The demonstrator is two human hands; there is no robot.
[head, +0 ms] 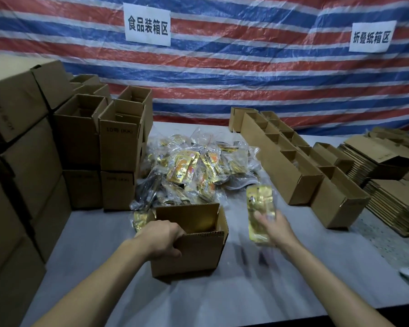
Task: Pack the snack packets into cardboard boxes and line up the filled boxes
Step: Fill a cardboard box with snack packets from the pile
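Steadiness: with left hand (162, 237) gripping open brown cardboard box (194, 256), slide gold foil snack packet (260, 208) held in right hand (276, 228) inside box.

This is a makeshift food-packing station, set up on a grey table (198, 291) with a pile of snack packets (194, 166) at its middle. Behind the pile hangs a red, white and blue striped tarpaulin (246, 67) bearing two paper signs, one (147, 24) reading "食品装箱区" (food boxing area) and the other (371, 36) "折叠纸箱区" (carton folding area). Left of the pile stand stacked cardboard boxes (21, 138), right of it a row of open boxes (293, 161), and beyond that row stacks of flat cartons (387, 185).
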